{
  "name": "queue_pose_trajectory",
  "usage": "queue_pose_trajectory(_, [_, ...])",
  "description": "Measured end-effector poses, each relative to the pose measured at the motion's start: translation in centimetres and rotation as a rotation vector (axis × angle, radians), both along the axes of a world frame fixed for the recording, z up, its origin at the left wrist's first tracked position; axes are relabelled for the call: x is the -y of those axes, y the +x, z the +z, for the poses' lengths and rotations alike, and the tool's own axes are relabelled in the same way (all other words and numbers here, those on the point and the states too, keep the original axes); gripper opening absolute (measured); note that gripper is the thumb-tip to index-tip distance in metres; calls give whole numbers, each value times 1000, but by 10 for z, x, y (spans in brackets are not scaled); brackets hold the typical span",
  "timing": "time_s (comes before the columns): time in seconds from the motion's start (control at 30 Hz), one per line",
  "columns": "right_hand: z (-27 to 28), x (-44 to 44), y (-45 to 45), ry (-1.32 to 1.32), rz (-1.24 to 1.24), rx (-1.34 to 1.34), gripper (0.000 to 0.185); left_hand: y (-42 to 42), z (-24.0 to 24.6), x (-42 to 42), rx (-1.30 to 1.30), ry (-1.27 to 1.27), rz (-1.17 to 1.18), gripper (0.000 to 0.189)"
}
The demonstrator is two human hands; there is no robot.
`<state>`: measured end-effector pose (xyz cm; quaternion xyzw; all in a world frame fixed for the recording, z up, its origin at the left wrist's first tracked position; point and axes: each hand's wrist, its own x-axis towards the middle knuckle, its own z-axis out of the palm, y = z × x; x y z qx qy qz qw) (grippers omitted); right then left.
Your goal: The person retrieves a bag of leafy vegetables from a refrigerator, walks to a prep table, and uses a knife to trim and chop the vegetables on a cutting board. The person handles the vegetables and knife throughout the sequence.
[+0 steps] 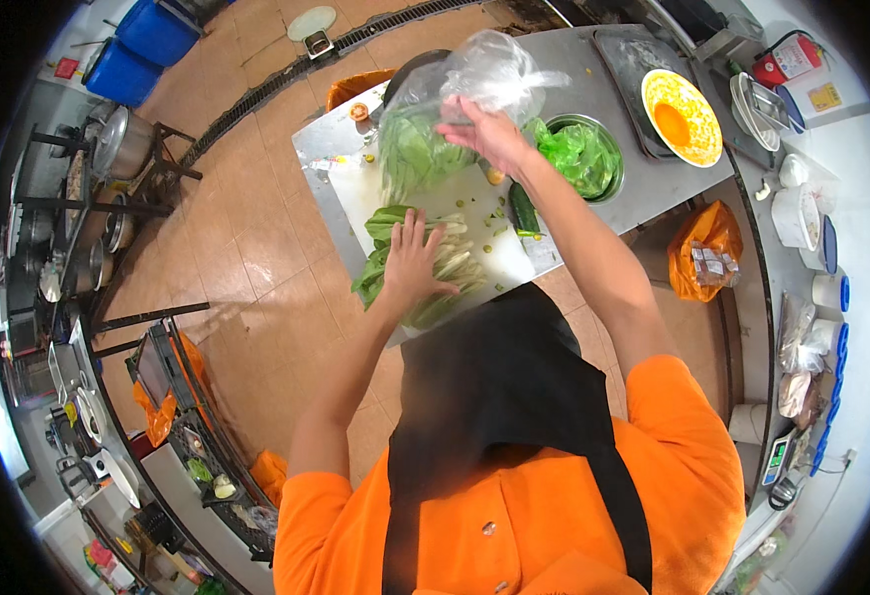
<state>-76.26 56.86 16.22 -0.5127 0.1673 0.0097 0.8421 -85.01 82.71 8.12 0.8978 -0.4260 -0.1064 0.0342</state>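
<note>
Leafy greens with pale stems (453, 260) lie on a white cutting board (513, 256), and my left hand (414, 260) rests on them with spread fingers. My right hand (483, 134) grips a clear plastic bag (490, 71) above the board's far side. More leafy greens (416, 152) show inside or behind the bag's film; which of the two is unclear. Small cut green pieces are scattered on the board. A dark green cucumber or similar vegetable (524, 208) lies at the board's right edge, beside a metal bowl (619, 175) with a green plastic bag (580, 156) in it.
On the steel table (647, 193), a patterned yellow bowl (706, 111) stands on a dark tray (613, 67) at the right. A cut tomato (359, 111) lies at the far left. An orange bag (702, 253) hangs below the right side. Racks with pots (119, 145) stand at the left.
</note>
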Motion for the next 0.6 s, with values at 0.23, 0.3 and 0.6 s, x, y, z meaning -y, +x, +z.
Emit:
queue_pose_trajectory(0.23, [7,26,61,-120,-75,-75,42,19,18,-9,-289,-149,149,135])
queue_pose_trajectory(0.3, [15,29,66,-276,-9,-69,40,17,22,-23,-281,-122,140,133])
queue_pose_trajectory(0.6, [43,50,-19,-706,398,-30,47,71,70,48,122,-785,345,106])
